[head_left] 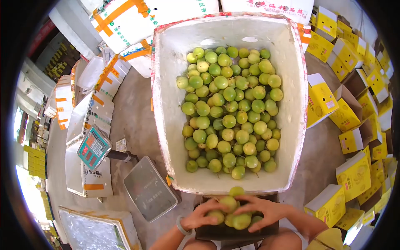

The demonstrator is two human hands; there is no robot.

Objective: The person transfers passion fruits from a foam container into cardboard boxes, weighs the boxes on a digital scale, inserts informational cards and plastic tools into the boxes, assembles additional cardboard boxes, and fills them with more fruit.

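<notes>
Several green fruits (pixel 242 221) lie bunched together over a dark box (pixel 208 232) at the bottom centre. My left hand (pixel 206 213) curves round the left side of the bunch, its fingers against the fruits. From the right, my right hand (pixel 263 210) spreads its fingers over the top and right side of the same fruits. Just ahead, a big white foam box (pixel 171 104) with a red-edged rim holds many more round green fruits (pixel 229 121). One fruit (pixel 236 191) sits by the near wall of the foam box, above my hands.
Left of the foam box are a scale platform (pixel 150 189) and its green display (pixel 94 148). White foam boxes (pixel 88 171) line the left side. Yellow cartons (pixel 353 175) fill the right. A plastic-lined box (pixel 95 233) is at the lower left.
</notes>
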